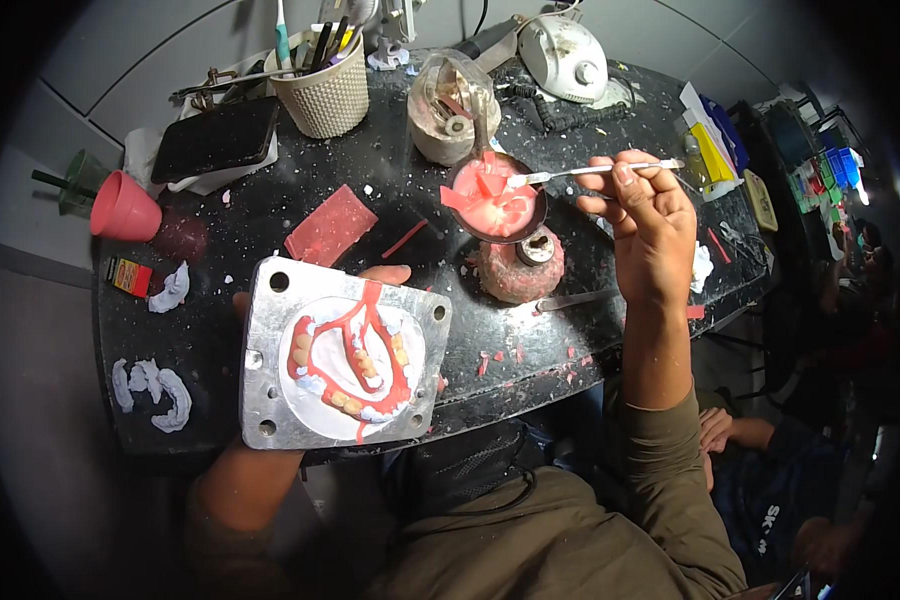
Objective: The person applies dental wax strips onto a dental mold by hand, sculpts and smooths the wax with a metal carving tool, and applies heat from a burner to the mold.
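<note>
My left hand (385, 274) grips a metal dental flask half (260, 370) from beneath, most of the hand hidden behind it. Set in the flask's white plaster (345, 350) are tooth pieces joined by red-pink wax strips (372, 292). My right hand (655, 215) pinches a slim metal wax spatula (595, 170) between thumb and fingers. Its tip touches or hovers at the pink wax (490, 200) in a small metal pan (537, 218); contact is unclear. Partly molten, the wax has solid pieces sticking up. Just below the pan is a wax-crusted burner (520, 272).
A pink wax sheet (332, 225) and a narrow strip (403, 238) lie on the black table (270, 130). Leftward are a pink cup (126, 207) and white plaster-like pieces (160, 395). A tool basket (325, 95) stands behind. Another person's hand (715, 430) shows at right.
</note>
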Action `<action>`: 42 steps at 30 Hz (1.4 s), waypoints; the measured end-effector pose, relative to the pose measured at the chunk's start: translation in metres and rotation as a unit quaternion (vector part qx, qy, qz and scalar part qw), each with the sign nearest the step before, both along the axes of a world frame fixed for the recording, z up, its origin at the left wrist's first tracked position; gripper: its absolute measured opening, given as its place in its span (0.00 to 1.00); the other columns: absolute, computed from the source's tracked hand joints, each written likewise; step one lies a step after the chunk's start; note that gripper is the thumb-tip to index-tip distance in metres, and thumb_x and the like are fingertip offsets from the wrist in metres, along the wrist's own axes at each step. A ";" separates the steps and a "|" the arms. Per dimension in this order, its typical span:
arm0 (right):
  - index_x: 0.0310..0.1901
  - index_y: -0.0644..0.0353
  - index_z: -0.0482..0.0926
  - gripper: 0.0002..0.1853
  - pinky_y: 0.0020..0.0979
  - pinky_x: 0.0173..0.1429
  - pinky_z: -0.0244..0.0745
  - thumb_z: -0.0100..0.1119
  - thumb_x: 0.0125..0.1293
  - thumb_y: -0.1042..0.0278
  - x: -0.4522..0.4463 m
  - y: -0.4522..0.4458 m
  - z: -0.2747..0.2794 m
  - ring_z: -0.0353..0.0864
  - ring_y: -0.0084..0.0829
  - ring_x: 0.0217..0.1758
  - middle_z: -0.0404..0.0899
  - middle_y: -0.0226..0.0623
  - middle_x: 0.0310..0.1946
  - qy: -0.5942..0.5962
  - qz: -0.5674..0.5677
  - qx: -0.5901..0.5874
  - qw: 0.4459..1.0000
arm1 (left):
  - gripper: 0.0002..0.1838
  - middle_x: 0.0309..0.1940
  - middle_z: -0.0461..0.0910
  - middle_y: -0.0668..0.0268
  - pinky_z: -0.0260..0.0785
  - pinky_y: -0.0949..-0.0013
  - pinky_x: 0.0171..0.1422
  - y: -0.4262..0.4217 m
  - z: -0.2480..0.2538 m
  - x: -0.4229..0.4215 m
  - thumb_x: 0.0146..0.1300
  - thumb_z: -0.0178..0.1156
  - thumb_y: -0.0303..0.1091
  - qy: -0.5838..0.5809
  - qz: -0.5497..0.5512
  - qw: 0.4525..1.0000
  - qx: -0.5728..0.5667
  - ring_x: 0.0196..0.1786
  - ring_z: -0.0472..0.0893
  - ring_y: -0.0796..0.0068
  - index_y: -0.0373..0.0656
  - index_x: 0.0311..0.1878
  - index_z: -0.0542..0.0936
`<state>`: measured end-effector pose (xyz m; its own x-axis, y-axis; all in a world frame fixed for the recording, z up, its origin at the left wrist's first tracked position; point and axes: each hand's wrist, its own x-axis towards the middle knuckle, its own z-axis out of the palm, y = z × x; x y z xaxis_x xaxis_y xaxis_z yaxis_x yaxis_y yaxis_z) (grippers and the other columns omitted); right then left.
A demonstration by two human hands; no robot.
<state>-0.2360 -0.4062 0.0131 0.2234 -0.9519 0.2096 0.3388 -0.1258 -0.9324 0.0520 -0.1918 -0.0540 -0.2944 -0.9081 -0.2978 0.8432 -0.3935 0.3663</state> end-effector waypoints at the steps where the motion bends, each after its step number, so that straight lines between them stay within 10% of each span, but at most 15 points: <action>1: 0.51 0.71 0.78 0.10 0.35 0.46 0.92 0.62 0.75 0.74 0.000 0.000 0.000 0.91 0.40 0.47 0.85 0.54 0.48 -0.001 -0.002 -0.001 1.000 | 0.61 0.84 0.46 0.45 0.74 0.58 0.73 -0.003 0.001 -0.001 0.63 0.51 0.81 0.043 -0.018 0.997 -0.062 0.81 0.57 0.50 0.47 0.85 0.44; 21: 0.52 0.70 0.77 0.10 0.33 0.43 0.89 0.60 0.75 0.73 -0.028 0.013 0.023 0.90 0.39 0.43 0.85 0.53 0.44 -0.022 -0.002 -0.065 0.998 | 0.64 0.81 0.50 0.36 0.72 0.43 0.74 -0.005 0.008 -0.008 0.62 0.54 0.80 0.084 -0.005 0.990 -0.111 0.78 0.61 0.37 0.41 0.84 0.42; 27: 0.47 0.72 0.77 0.06 0.34 0.40 0.90 0.60 0.75 0.77 -0.034 0.046 0.036 0.90 0.35 0.38 0.86 0.52 0.40 0.113 -0.071 -0.213 0.968 | 0.42 0.65 0.75 0.33 0.76 0.20 0.52 -0.011 0.026 -0.021 0.74 0.50 0.63 0.068 0.076 0.995 -0.001 0.55 0.80 0.17 0.42 0.80 0.59; 32: 0.46 0.75 0.77 0.05 0.33 0.42 0.91 0.61 0.73 0.82 -0.026 0.049 0.037 0.90 0.34 0.38 0.86 0.51 0.40 0.117 -0.068 -0.230 0.964 | 0.41 0.65 0.75 0.32 0.77 0.20 0.48 -0.011 0.015 -0.012 0.74 0.52 0.63 0.042 0.055 0.997 -0.017 0.54 0.80 0.15 0.47 0.81 0.59; 42: 0.44 0.75 0.77 0.04 0.32 0.42 0.90 0.61 0.73 0.83 -0.022 0.049 0.042 0.90 0.34 0.38 0.85 0.51 0.40 0.121 -0.071 -0.258 0.956 | 0.44 0.67 0.73 0.32 0.71 0.16 0.58 -0.016 0.030 -0.019 0.72 0.51 0.66 0.117 0.027 0.993 -0.016 0.57 0.78 0.15 0.43 0.80 0.60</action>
<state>-0.2583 -0.3573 0.0551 0.2003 -0.7608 0.6172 0.0656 -0.6182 -0.7833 0.0333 -0.2073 -0.0241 -0.3023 -0.9325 -0.1974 0.9263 -0.3363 0.1699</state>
